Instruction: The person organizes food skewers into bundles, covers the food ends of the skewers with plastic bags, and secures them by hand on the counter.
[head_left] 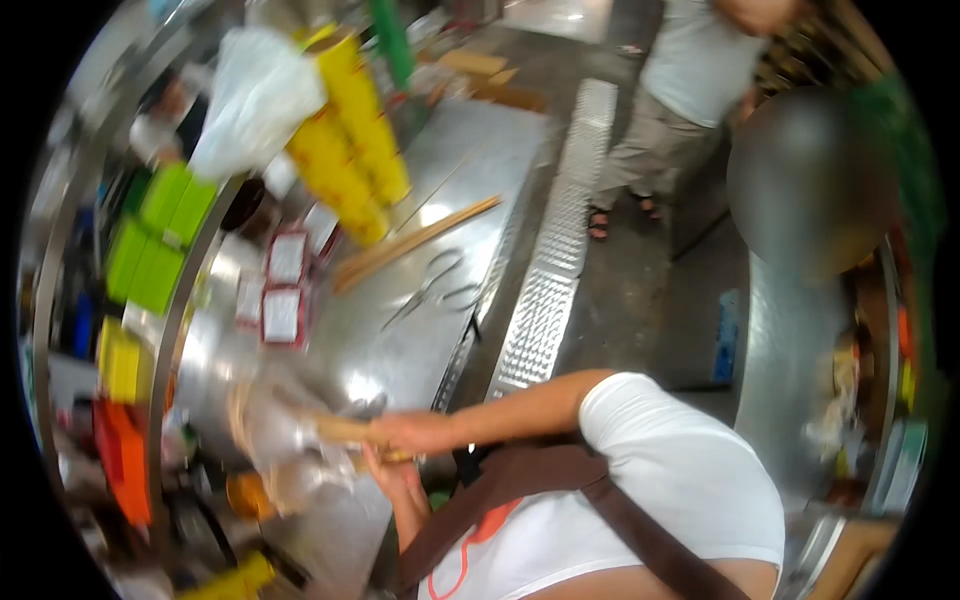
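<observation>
My right hand is closed around a light wooden stick, on the upper side of the pair of hands. Just below it, my left hand is closed near a second thin stick. The sticks reach into a blurred, clear plastic bag over the metal table; what the bag holds is too smeared to tell. Scissors and long wooden sticks lie on the table beyond my hands. Red-edged packets with white labels are farther left.
Yellow rolls and a white plastic bag stand at the back. Green boxes and an orange container are at left. A person stands past a perforated metal strip. Another person is at upper left.
</observation>
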